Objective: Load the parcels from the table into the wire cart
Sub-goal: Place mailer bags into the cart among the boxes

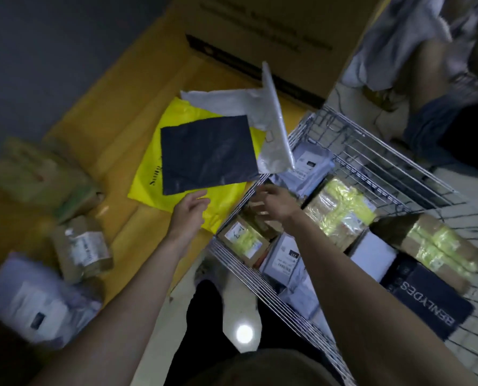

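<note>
A dark flat parcel (210,153) lies on a yellow plastic bag (146,176) on the yellow table (115,126). My left hand (190,210) reaches over the yellow bag with straight fingers, its tips just short of the dark parcel. A grey-white mailer (274,129) stands tilted on end above the near corner of the wire cart (243,268), touched by neither hand. My right hand (274,201), blurred, hovers over the cart's rim below that mailer with loose fingers and holds nothing. Another pale flat bag (221,101) lies behind the dark parcel.
Inside the cart lie several parcels: tape-wrapped boxes (341,213), grey mailers (313,162) and a black box (427,296). On the table's left sit brown parcels (81,246) and a white mailer (34,299). A big cardboard box (274,32) stands at the back.
</note>
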